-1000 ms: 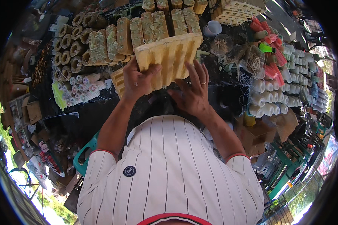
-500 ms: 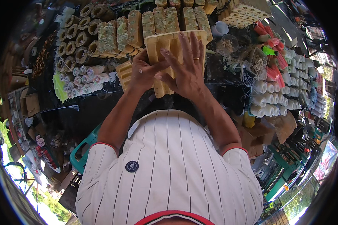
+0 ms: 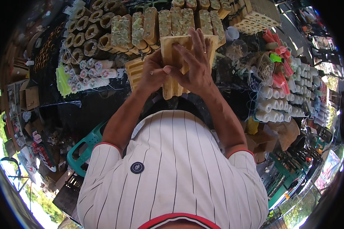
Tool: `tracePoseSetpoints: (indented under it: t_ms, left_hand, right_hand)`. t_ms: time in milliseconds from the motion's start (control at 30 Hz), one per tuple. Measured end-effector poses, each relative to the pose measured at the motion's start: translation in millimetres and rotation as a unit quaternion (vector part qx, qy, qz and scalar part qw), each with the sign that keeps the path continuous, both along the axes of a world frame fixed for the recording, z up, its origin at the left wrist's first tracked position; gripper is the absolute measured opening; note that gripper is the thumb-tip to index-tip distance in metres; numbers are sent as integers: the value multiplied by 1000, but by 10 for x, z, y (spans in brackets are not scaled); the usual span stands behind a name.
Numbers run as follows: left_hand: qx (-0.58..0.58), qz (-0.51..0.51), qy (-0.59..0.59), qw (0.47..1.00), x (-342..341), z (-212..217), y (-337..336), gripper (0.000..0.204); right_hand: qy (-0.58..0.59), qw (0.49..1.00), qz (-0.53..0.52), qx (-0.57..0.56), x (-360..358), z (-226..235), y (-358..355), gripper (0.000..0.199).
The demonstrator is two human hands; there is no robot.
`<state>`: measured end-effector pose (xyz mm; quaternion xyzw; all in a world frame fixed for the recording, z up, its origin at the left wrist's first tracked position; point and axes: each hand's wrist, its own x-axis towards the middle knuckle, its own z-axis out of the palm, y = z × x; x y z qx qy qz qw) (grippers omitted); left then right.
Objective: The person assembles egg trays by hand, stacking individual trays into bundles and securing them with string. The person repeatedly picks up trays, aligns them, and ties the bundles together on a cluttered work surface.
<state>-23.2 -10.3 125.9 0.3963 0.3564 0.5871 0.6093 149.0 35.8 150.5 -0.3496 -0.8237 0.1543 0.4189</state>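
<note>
A yellowish block with long grooves (image 3: 171,86), like a mould, is held tilted up in front of my chest. My left hand (image 3: 153,74) grips its left edge, fingers mostly hidden behind or beside it. My right hand (image 3: 197,70) lies over the grooved face, fingers stretched and apart, with the index finger reaching into a groove and a ring on one finger. The right thumb meets the left hand near the block's lower part. Another grooved yellowish piece (image 3: 135,72) lies on the black-covered table, just left of my left hand.
Beyond my hands stand rows of tan blocks (image 3: 150,24) with flaky tops. Hollow tubes (image 3: 91,32) and plastic-wrapped rolls (image 3: 93,72) are stacked at left. White spools (image 3: 271,103), red pieces (image 3: 281,84) and a perforated box (image 3: 252,19) sit right. A green chair (image 3: 78,156) is behind left.
The scene has shifted slightly to the right in view. My right index finger has moved a little away from the left hand along the block, which stays in my left hand's grip.
</note>
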Motion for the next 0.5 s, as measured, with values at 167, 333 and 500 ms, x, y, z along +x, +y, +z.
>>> tracePoseSetpoints:
  t_ms: [167, 333, 500]
  left_hand:
    - [-16, 4, -27, 1000, -69, -7, -81, 48]
    - [-39, 26, -88, 995, -87, 68, -184, 45]
    - [-36, 18, -92, 995, -212, 20, -212, 48]
  right_hand:
    - [38, 998, 44, -35, -6, 5, 9, 54]
    - [-4, 1000, 29, -1, -143, 109, -146, 48]
    - [62, 995, 70, -22, -137, 118, -131, 47]
